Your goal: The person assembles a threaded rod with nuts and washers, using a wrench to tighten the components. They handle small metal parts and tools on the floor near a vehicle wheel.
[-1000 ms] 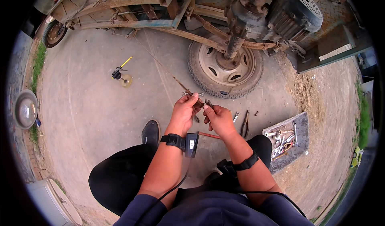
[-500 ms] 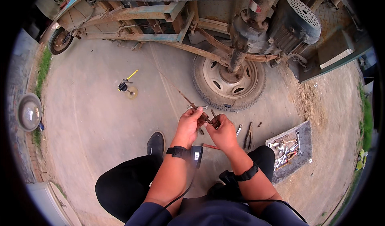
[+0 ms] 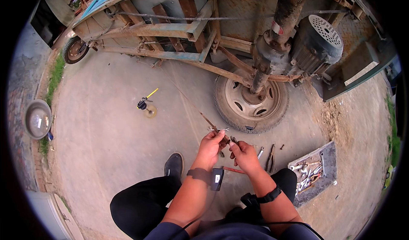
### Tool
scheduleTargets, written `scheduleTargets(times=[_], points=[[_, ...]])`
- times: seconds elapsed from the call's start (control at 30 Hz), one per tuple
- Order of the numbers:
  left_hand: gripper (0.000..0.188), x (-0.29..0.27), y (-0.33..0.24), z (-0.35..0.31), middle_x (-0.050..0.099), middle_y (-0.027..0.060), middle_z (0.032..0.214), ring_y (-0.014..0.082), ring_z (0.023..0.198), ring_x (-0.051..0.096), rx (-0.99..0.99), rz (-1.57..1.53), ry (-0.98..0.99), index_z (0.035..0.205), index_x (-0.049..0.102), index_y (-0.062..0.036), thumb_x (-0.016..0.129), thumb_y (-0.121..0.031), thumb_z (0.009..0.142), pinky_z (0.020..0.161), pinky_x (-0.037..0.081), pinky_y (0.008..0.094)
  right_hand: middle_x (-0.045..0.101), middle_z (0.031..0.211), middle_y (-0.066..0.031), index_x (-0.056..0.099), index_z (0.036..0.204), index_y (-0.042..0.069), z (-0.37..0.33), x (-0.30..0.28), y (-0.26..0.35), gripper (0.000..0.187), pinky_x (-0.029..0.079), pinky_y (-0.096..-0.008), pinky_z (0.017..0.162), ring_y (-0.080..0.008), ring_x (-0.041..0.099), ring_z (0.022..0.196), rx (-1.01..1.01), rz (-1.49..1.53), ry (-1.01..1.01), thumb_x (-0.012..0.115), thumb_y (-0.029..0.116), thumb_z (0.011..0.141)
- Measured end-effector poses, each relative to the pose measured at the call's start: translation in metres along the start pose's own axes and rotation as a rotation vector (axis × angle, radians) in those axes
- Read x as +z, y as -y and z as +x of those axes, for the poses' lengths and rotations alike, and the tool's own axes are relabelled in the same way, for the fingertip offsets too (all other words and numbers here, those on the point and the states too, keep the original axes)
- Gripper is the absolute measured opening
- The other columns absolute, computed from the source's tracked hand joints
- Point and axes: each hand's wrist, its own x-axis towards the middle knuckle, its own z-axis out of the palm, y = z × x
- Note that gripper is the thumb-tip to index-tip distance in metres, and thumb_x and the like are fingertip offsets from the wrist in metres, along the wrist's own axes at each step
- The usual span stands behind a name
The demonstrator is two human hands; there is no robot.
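Note:
My left hand (image 3: pixel 208 150) is closed round a rusty rod (image 3: pixel 208 121), which slants up and left into a thin line toward the vehicle frame. Close beside it, my right hand (image 3: pixel 246 156) has its thumb and fingers pinched at the rod's lower end, on a small dark rusty metal part (image 3: pixel 233 140). The fingers hide most of that part. Just beyond my left fingertips shows an open-end wrench (image 3: pixel 223 129). Below my hands lies a red-handled tool (image 3: pixel 233 170). On the ground to the right are another wrench (image 3: pixel 260 153), pliers (image 3: pixel 270 159) and a small bolt (image 3: pixel 282 147).
A grey tray (image 3: pixel 329 161) of wrenches stands by my right knee. Ahead, a vehicle lies with its wheel (image 3: pixel 272 123), axle, motor (image 3: pixel 317 44) and rusty frame (image 3: pixel 170 30) exposed. An oil can (image 3: pixel 149 111) with a yellow spout and a metal basin (image 3: pixel 38 131) are leftward.
The whole view has shifted, so things sit lower and farther right. My right fingers have changed their grip at the rod's end, while my left hand keeps its hold.

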Motion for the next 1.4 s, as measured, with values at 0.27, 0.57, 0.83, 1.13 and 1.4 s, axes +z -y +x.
scheduleTargets(times=[0.27, 0.57, 0.83, 1.13, 1.4], points=[[0.016, 0.003, -0.001, -0.004, 0.068, 0.0004, 0.083, 0.0108, 0.077, 0.062, 0.001, -0.011, -0.007, 0.089, 0.063, -0.0112, 0.069, -0.024, 0.094, 0.075, 0.049, 0.0272, 0.06, 0.067, -0.0057, 0.06, 0.086, -0.002, 0.005, 0.0, -0.015, 0.029, 0.048, -0.0307, 0.049, -0.0146, 0.057, 0.054, -0.116, -0.097, -0.06, 0.075, 0.023, 0.085], [0.016, 0.001, -0.003, -0.004, 0.068, 0.0007, 0.084, 0.0113, 0.077, 0.063, -0.002, -0.003, -0.006, 0.091, 0.064, -0.0107, 0.07, -0.025, 0.094, 0.074, 0.049, 0.0271, 0.066, 0.07, -0.0083, 0.062, 0.087, -0.001, 0.0, 0.002, -0.009, 0.033, 0.049, -0.0329, 0.053, -0.0168, 0.061, 0.055, -0.202, -0.114, -0.139, 0.072, 0.03, 0.087], [0.015, 0.002, -0.001, -0.002, 0.068, 0.0012, 0.083, 0.0116, 0.077, 0.063, -0.003, -0.002, -0.004, 0.091, 0.063, -0.0105, 0.07, -0.023, 0.093, 0.074, 0.05, 0.0275, 0.062, 0.068, -0.0061, 0.06, 0.089, -0.002, 0.008, -0.002, -0.023, 0.033, 0.046, -0.0297, 0.046, -0.0132, 0.055, 0.049, -0.391, -0.241, -0.118, 0.068, 0.029, 0.093], [0.014, -0.004, -0.001, -0.001, 0.069, 0.0013, 0.084, 0.0117, 0.075, 0.063, 0.005, 0.001, 0.015, 0.09, 0.063, -0.0111, 0.07, -0.023, 0.094, 0.073, 0.05, 0.0271, 0.067, 0.071, -0.0102, 0.063, 0.088, -0.002, 0.002, -0.002, -0.015, 0.035, 0.052, -0.0345, 0.059, -0.0192, 0.064, 0.06, -0.203, -0.21, -0.066, 0.073, 0.032, 0.087], [0.01, -0.002, 0.003, 0.002, 0.069, 0.0031, 0.087, 0.0157, 0.081, 0.065, 0.009, -0.023, 0.007, 0.097, 0.065, -0.0098, 0.067, -0.019, 0.094, 0.074, 0.05, 0.0305, 0.064, 0.072, -0.0068, 0.06, 0.094, -0.003, 0.013, -0.006, -0.03, 0.028, 0.046, -0.0275, 0.046, -0.0108, 0.054, 0.05, -0.153, -0.132, -0.006, 0.07, 0.023, 0.092]])
